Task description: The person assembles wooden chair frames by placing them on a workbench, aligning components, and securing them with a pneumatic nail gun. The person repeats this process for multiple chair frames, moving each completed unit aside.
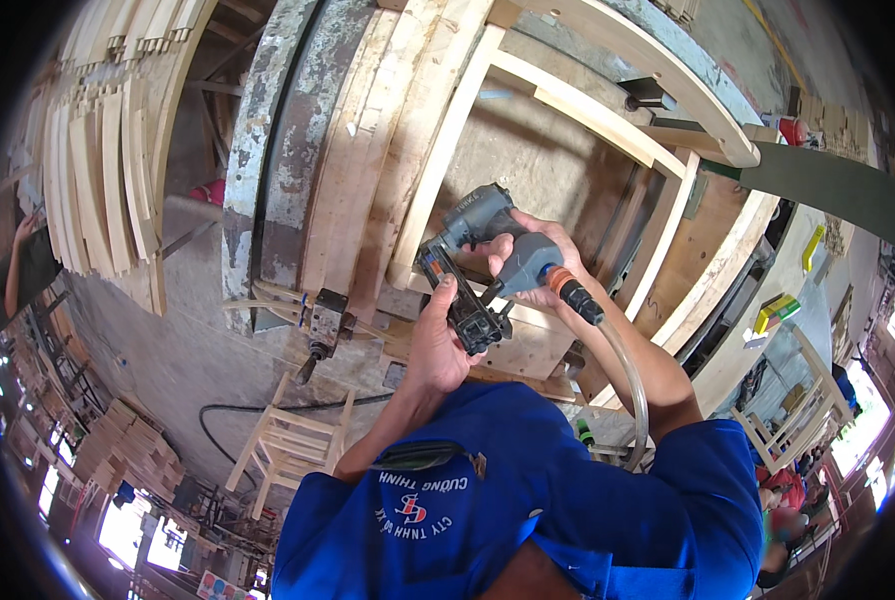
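A grey and black pneumatic nail gun (477,215) is held between my two hands, over the near left corner of a pale wooden frame (457,150). My right hand (542,245) is wrapped round its handle. An orange and black coupling joins the handle's end to a clear air hose (627,375), which runs down past my right forearm. My left hand (439,345) grips the black magazine (460,305) of the gun, thumb lying along its side. The nose of the gun and some fingers of both hands are hidden.
A lever valve (322,330) with hoses sits left of my left hand. Stacked wooden slats (102,170) stand at far left, a small wooden chair frame (292,440) at lower left. Yellow-green boxes (775,313) lie on a board at right. A curved rail (667,65) spans the far side.
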The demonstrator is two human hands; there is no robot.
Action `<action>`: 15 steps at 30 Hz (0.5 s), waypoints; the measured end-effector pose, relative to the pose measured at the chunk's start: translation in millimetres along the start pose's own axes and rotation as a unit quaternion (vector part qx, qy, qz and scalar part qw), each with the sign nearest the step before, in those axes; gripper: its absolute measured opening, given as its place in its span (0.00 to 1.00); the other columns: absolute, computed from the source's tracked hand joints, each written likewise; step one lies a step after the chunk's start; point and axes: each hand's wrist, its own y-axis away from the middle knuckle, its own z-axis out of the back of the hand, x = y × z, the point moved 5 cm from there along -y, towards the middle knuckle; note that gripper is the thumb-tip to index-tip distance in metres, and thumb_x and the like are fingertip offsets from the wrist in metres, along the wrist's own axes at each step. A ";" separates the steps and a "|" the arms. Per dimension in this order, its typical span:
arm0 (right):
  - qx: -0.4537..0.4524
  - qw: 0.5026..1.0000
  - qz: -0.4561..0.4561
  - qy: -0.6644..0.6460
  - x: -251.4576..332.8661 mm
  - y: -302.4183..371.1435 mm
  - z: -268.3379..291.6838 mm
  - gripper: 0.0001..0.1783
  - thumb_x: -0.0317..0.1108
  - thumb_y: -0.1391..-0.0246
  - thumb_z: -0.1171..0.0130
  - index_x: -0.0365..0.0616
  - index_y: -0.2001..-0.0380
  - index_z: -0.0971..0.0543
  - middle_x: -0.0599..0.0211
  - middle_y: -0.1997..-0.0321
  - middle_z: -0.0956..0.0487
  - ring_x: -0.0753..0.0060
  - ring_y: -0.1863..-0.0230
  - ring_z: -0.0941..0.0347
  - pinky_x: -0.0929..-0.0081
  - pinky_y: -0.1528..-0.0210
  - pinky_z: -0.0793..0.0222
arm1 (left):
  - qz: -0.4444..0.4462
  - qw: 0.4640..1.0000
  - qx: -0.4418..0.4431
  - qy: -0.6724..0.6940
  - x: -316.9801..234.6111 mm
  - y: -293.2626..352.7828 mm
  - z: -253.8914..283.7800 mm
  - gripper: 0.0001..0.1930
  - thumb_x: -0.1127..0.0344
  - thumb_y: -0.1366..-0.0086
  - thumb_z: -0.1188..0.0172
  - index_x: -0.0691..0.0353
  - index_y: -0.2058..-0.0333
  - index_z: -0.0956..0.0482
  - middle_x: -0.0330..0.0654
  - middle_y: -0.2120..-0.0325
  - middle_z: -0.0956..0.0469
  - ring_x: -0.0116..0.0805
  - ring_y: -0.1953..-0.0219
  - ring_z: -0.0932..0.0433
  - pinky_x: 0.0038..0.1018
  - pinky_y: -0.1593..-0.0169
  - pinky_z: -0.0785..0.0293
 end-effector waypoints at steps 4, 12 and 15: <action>-0.012 1.000 0.010 -0.003 -0.8 1.8 -3.2 0.34 0.51 0.23 0.61 0.19 0.48 0.33 0.54 0.74 0.20 0.52 0.68 0.19 0.60 0.57 0.14 | 0.013 0.999 -0.030 -0.008 -0.1 1.7 1.6 0.21 0.42 0.21 0.53 0.54 0.47 0.30 0.39 0.65 0.17 0.27 0.71 0.16 0.24 0.81 0.34; 0.058 0.998 0.015 0.028 -17.2 10.7 -3.5 0.40 0.54 0.26 0.56 0.15 0.42 0.35 0.56 0.76 0.19 0.48 0.69 0.19 0.58 0.59 0.20 | -0.018 1.000 0.011 0.005 3.2 22.3 1.1 0.21 0.44 0.20 0.53 0.57 0.46 0.29 0.40 0.65 0.18 0.26 0.75 0.18 0.22 0.83 0.33; 0.048 0.998 0.028 0.043 -26.0 18.6 -8.6 0.39 0.54 0.25 0.57 0.16 0.42 0.35 0.56 0.76 0.19 0.50 0.69 0.20 0.57 0.60 0.20 | -0.044 0.999 0.019 0.002 1.9 33.3 -2.2 0.21 0.45 0.20 0.52 0.57 0.45 0.28 0.39 0.66 0.18 0.26 0.77 0.19 0.21 0.83 0.33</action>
